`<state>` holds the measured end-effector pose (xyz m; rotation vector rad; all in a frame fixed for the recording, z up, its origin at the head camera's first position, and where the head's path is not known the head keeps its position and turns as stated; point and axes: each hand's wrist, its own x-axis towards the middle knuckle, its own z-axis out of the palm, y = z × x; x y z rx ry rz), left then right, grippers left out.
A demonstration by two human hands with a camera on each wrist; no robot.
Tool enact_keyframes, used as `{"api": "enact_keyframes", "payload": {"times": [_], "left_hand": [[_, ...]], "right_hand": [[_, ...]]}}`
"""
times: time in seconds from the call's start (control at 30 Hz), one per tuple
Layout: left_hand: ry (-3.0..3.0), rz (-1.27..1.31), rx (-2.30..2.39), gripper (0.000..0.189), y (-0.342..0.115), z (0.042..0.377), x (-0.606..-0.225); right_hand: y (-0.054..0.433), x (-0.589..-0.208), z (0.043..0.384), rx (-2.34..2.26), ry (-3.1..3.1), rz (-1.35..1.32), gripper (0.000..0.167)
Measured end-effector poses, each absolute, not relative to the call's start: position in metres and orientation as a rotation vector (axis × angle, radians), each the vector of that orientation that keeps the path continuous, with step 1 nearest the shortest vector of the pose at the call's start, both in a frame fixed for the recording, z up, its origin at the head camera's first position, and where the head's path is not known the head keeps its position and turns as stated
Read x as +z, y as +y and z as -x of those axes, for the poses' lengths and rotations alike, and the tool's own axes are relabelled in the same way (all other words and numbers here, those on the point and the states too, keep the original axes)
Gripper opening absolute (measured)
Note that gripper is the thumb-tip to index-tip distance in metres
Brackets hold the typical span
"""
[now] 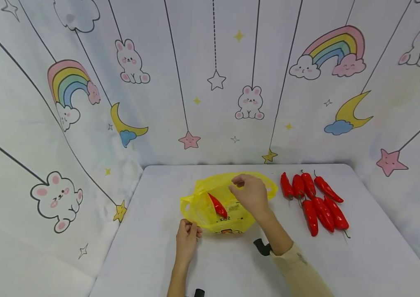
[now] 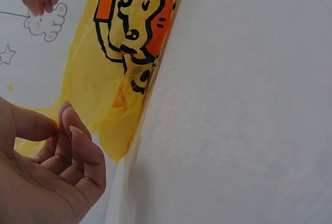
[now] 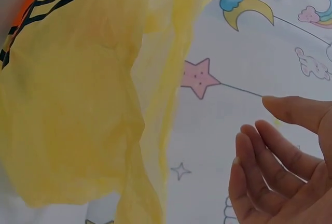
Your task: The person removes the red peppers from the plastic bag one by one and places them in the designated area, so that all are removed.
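A yellow plastic bag point(image 1: 198, 204) with a black and orange print lies on the table, its mouth spread apart. One red chili pepper point(image 1: 218, 206) is inside it. At the bag's near left edge, my left hand point(image 1: 187, 241) pinches the plastic between thumb and fingers; the left wrist view shows this hand point(image 2: 57, 167) close up. Over the bag's right side hovers my right hand point(image 1: 250, 196), its fingers loosely bent and holding nothing. In the right wrist view a gap shows between the thumb and fingers of that hand point(image 3: 280, 167), apart from the bag point(image 3: 78, 105).
Several red chili peppers point(image 1: 323, 212) lie in two rough rows on the white table point(image 1: 373, 255), right of the bag. A white cloth backdrop point(image 1: 210, 152) with cartoon prints stands behind and beside the table. Black wrist mounts point(image 1: 262, 247) show at both wrists.
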<state>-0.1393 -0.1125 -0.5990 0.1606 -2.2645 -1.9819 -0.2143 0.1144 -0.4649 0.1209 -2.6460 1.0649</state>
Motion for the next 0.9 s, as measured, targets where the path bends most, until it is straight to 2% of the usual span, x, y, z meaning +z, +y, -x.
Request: {"api": "enact_keyframes", "payload": {"times": [0.43, 0.7, 0.9], "left_hand": [[-2.245, -0.177, -1.999, 0.016, -0.111, 0.14, -0.6], [-2.254, -0.15, -1.983, 0.015, -0.113, 0.14, -0.599], [-2.271, -0.163, -1.969, 0.015, -0.113, 0.14, -0.601]], "right_hand": [[0.092, -0.471, 0.233, 0.931, -2.831, -0.178, 0.022], [0.081, -0.481, 0.246, 0.842, -2.919, -0.329, 0.022], [0.074, -0.491, 0.252, 0.804, -3.031, -0.324, 0.03]]}}
